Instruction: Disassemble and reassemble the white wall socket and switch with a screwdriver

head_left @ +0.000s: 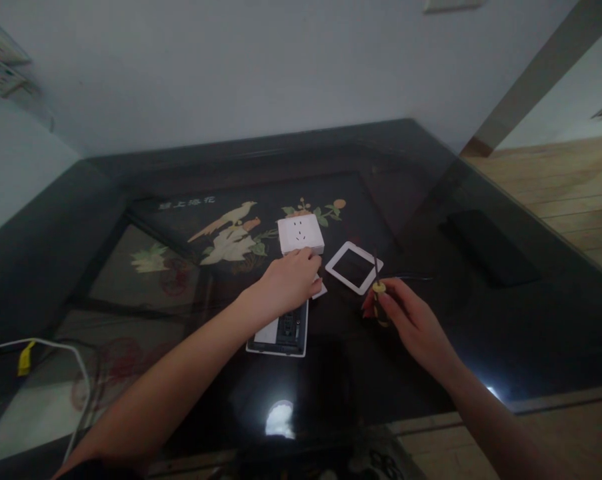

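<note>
In my right hand point(398, 307) is a screwdriver point(379, 289) with a yellow and dark handle, its thin shaft pointing up and away from me. My left hand point(295, 275) is closed, fingers curled at the near edge of a white wall socket point(301, 231); what they pinch is hidden. Beside its thumb, a small white piece point(321, 289) shows partly. Under the left wrist lies a switch or socket panel point(281, 333) with a white rim and dark inner side up, partly covered. A white square frame point(339, 272) rests between my hands.
The glossy dark table point(221, 400) has a bird and flower picture. A dark flat object point(491, 247) lies at the right. A white cable point(75, 350) with a yellow tag point(25, 359) crosses the left side. Wall outlets point(1, 75) are at upper left.
</note>
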Demonstrator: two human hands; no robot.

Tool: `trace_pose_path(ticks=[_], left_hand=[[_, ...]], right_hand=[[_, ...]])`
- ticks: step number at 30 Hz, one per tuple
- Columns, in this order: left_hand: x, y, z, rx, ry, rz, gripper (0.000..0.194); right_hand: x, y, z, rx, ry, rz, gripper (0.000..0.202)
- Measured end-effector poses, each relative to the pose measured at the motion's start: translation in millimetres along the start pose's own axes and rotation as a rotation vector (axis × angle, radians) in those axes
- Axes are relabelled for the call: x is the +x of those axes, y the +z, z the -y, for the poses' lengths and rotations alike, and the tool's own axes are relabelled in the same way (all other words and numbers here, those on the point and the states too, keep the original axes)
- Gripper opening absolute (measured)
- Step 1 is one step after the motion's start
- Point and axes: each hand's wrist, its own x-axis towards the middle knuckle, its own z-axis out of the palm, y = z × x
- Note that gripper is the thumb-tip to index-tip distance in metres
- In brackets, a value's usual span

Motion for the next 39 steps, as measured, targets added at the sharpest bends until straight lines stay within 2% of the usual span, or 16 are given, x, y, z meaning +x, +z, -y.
trace_pose_path(ticks=[3,6,9,12,22,24,27,29,30,31,33,35,39], left_hand=[[-4.1,-2.4,0.2,0.001,-0.048,-0.026,0.023],[-12.4,-4.3,-12.7,0.035,-0.116,-0.043,0.028],[-15.7,-4.7,-29.8,0.061,-0.145,-0.008,0.029],[-11.9,-5.2,-36.6,0.068,-0.154,0.026,0.025],[0.9,-8.4,-2.1,-0.063,-0.071,0.000,0.019],[-7.4,-9.2,6.6,-0.105,-0.068,-0.041,0.019],[-34.1,-5.8,22.1,-0.200,-0.060,-0.153,0.024],[-58.1,2.9,31.9,-0.415,-0.004,-0.315,0.024],[-70.1,9.0,35.8,-0.504,0.003,-0.330,0.026],[-81.2,15.8,38.8,-0.580,0.016,-0.315,0.031],[-98.8,29.5,41.9,-0.705,0.042,-0.265,0.052],[-109.1,39.7,42.4,-0.789,0.044,-0.224,0.073],[-115.1,44.8,41.6,-0.809,-0.003,-0.146,0.087]], right_hand=[[0.2,-0.2,-2.9,-0.004,-0.008,-0.004,0.024],[0.4,-0.1,-3.2,-0.010,-0.010,-0.005,0.023],[0.9,0.4,-2.2,-0.013,-0.013,-0.010,0.022],[1.0,0.2,-2.1,-0.020,-0.017,-0.015,0.021],[0.8,-3.3,-7.5,-0.100,-0.052,-0.031,0.021],[1.2,-3.5,-10.9,-0.123,-0.065,-0.028,0.024],[1.0,-3.6,-13.3,-0.149,-0.099,0.008,0.031],[1.3,-4.5,-9.7,-0.176,-0.109,0.061,0.038],[2.2,-5.2,-5.7,-0.185,-0.105,0.088,0.041],[3.8,-6.2,-0.2,-0.188,-0.099,0.104,0.042],[9.7,-8.3,13.5,-0.156,-0.099,0.086,0.039],[18.1,-9.1,27.3,-0.105,-0.125,0.000,0.023],[30.5,-2.6,36.6,0.124,-0.111,-0.084,0.011]])
